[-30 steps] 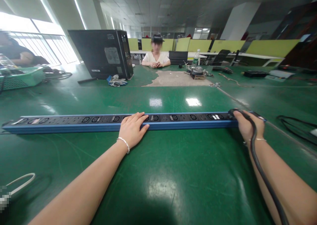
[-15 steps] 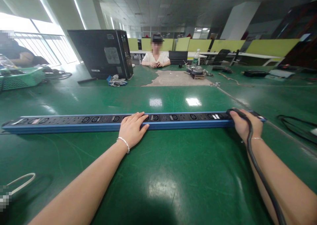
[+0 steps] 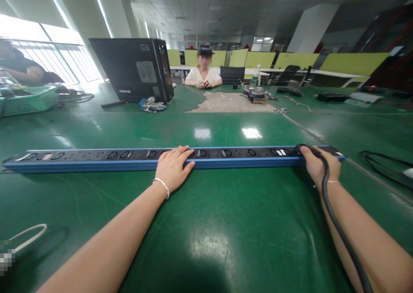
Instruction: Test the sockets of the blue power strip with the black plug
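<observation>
A long blue power strip (image 3: 97, 166) with a row of black sockets lies flat across the green table. My left hand (image 3: 171, 168) is over its middle, fingers across the top and thumb against the near side, gripping it. Near the strip's right end, my right hand (image 3: 323, 166) is closed around a black plug (image 3: 300, 147), held down at the socket face. How far the plug sits in a socket is hidden by the fingers. From it a thick black cable (image 3: 334, 224) runs over my wrist and down along the forearm.
A black computer case (image 3: 129, 69) stands at the back left, with gloves (image 3: 152, 105) before it. A green basket (image 3: 32, 101) is at far left, and black cable (image 3: 380, 161) loops at right. Another person (image 3: 204, 71) sits opposite; a bottle (image 3: 255, 75) stands nearby.
Almost nothing differs. My right hand has shifted very slightly at the strip's right end, still on the plug; my left hand stays in place.
</observation>
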### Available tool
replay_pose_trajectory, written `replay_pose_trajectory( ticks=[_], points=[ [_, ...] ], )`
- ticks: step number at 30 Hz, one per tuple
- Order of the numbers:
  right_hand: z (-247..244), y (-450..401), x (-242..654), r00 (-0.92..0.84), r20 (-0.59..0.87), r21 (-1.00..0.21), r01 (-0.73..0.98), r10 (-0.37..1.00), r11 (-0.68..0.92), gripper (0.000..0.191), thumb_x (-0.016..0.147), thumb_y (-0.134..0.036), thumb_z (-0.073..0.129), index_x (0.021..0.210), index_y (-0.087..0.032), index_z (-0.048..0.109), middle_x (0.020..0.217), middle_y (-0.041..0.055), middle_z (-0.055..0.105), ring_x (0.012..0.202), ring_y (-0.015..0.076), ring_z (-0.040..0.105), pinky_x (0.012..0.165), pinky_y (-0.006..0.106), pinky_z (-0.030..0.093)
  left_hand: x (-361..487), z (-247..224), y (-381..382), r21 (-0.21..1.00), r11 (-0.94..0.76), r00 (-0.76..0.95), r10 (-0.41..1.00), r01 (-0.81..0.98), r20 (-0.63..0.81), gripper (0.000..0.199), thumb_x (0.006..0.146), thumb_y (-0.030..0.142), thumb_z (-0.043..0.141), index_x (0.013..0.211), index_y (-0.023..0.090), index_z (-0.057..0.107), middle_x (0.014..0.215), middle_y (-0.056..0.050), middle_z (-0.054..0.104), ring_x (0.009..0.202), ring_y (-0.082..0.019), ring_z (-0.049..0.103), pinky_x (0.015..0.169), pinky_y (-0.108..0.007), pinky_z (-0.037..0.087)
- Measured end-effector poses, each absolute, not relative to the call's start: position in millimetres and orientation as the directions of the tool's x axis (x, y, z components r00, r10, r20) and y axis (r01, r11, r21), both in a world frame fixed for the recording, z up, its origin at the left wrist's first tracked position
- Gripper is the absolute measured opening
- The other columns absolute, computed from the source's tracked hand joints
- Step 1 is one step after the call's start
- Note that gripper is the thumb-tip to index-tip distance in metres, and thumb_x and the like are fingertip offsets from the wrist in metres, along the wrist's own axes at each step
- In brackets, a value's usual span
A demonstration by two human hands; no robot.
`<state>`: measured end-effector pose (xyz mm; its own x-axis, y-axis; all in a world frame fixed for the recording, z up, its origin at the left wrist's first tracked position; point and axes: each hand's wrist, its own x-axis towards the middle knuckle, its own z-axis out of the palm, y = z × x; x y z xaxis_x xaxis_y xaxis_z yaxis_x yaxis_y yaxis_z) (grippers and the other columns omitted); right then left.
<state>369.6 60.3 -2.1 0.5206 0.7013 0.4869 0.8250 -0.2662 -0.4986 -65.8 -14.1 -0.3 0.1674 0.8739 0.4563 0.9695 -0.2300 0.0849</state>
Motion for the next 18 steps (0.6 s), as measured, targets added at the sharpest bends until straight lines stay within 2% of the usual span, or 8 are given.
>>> replay_pose_trajectory(
  ticks=[2,6,14,18],
  points=[
    [3,57,364,0.504,0.445,-0.504,0.824,0.74,-0.257,0.036,0.077,-0.037,0.056,0.103,-0.016,0.069,0.11,0.0126,0.067,0.109,0.029,0.057,0.097,0.038,0.039,-66,-1,-14,0.085,-0.233,0.17,0.873,0.969,0.458,0.038,0.089,0.043,0.041,0.123,0.029,0.053,0.133,0.0,0.053,0.121,-0.022,0.048,0.099,-0.04,0.035],
    [3,53,361,0.381,0.467,-0.432,0.886,0.798,-0.17,0.038,0.08,-0.033,0.049,0.108,-0.016,0.068,0.115,0.0115,0.064,0.118,0.0259,0.05,0.104,0.036,0.03,-66,-1,-14,0.086,-0.236,0.171,0.871,0.968,0.46,0.038,0.089,0.042,0.041,0.123,0.029,0.053,0.133,0.0,0.054,0.121,-0.022,0.048,0.099,-0.04,0.035],
    [-8,53,366,0.418,0.456,-0.434,0.875,0.785,-0.214,0.045,0.084,-0.043,0.044,0.117,-0.02,0.063,0.12,0.0119,0.06,0.122,0.0257,0.045,0.105,0.036,0.029,-66,-1,-14,0.078,-0.229,0.169,0.872,0.97,0.459,0.039,0.089,0.043,0.041,0.123,0.029,0.053,0.133,0.0,0.054,0.121,-0.022,0.049,0.099,-0.041,0.035],
    [-12,56,364,0.469,0.475,-0.465,0.852,0.745,-0.239,0.045,0.083,-0.044,0.045,0.116,-0.02,0.063,0.117,0.0107,0.061,0.117,0.0252,0.049,0.101,0.037,0.034,-66,-1,-14,0.077,-0.228,0.169,0.873,0.971,0.458,0.039,0.089,0.043,0.041,0.123,0.029,0.053,0.133,0.0,0.054,0.121,-0.022,0.049,0.099,-0.04,0.035]
  ],
)
